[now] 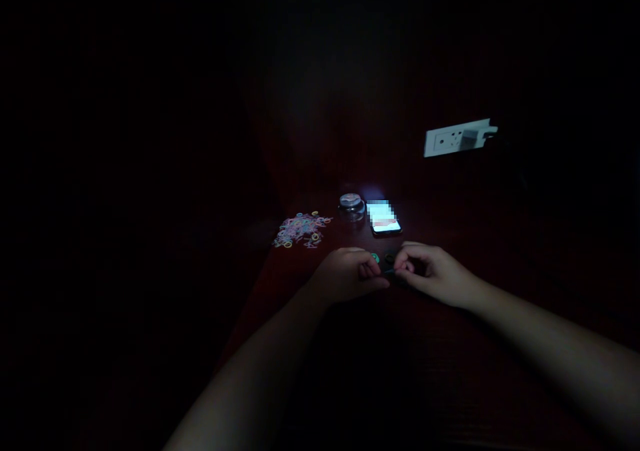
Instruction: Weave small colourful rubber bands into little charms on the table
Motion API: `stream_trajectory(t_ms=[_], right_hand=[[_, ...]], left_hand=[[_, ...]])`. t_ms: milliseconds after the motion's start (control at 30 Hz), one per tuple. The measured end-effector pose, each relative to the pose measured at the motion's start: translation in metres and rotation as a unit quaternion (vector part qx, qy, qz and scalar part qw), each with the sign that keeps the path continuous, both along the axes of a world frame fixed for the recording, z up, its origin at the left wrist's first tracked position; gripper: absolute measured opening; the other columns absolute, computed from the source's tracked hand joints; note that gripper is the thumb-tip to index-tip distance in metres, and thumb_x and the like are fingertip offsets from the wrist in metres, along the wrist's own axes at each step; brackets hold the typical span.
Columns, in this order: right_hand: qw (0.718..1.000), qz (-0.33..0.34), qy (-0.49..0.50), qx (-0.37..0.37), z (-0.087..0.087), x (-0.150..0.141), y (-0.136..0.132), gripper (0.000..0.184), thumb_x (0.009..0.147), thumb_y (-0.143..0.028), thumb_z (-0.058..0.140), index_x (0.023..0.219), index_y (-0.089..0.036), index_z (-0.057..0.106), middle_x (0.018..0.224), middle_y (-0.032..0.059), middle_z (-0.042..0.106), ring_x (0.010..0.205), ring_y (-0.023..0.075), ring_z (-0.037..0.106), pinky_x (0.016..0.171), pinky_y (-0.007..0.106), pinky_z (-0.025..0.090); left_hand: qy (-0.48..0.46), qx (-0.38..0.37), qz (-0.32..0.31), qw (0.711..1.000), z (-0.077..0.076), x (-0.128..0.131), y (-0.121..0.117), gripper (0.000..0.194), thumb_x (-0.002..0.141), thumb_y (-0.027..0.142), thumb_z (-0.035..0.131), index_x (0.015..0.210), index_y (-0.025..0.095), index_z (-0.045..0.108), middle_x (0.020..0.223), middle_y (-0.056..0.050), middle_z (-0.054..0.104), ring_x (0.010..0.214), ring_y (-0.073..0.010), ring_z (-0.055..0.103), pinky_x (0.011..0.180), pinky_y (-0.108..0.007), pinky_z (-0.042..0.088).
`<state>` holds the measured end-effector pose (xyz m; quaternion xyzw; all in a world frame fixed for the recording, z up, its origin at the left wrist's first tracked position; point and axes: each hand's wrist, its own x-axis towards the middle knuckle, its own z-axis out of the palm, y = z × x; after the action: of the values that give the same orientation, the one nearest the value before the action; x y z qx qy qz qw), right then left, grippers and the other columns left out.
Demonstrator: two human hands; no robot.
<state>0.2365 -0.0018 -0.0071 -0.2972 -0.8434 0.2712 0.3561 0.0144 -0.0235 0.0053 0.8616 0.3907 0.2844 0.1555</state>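
Observation:
The scene is very dark. My left hand [347, 274] and my right hand [435, 272] meet over a dark reddish table [450, 344], fingers curled and pinched together. Between their fingertips stretches a thin dark thing [391, 272] that I cannot make out. A small green ring-shaped band [375, 258] lies just beyond my left fingertips. A pile of several small coloured rubber bands [301, 229] lies on the table to the far left of my hands.
A lit phone [384, 217] lies face up beyond my hands, next to a small round clear jar [351, 207]. A white wall socket with a plugged-in charger [457, 137] is at the back right. The surroundings are black.

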Motion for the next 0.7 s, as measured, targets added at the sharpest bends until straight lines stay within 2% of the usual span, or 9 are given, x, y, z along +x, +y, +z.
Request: stream_trajectory(t_ms=[700], right_hand=[[1.0, 0.01, -0.016, -0.002, 0.0014, -0.0007, -0.002, 0.01, 0.081, -0.026, 0.059, 0.077, -0.017, 0.062, 0.072, 0.0012, 0.054, 0.065, 0.013, 0.05, 0.061, 0.027, 0.042]], left_hand=[[-0.008, 0.027, 0.004, 1.0, 0.0025, 0.0011, -0.0004, 0.016, 0.079, 0.032, 0.067, 0.079, 0.016, 0.067, 0.073, 0.0, 0.063, 0.058, -0.0073, 0.054, 0.057, -0.02, 0.042]])
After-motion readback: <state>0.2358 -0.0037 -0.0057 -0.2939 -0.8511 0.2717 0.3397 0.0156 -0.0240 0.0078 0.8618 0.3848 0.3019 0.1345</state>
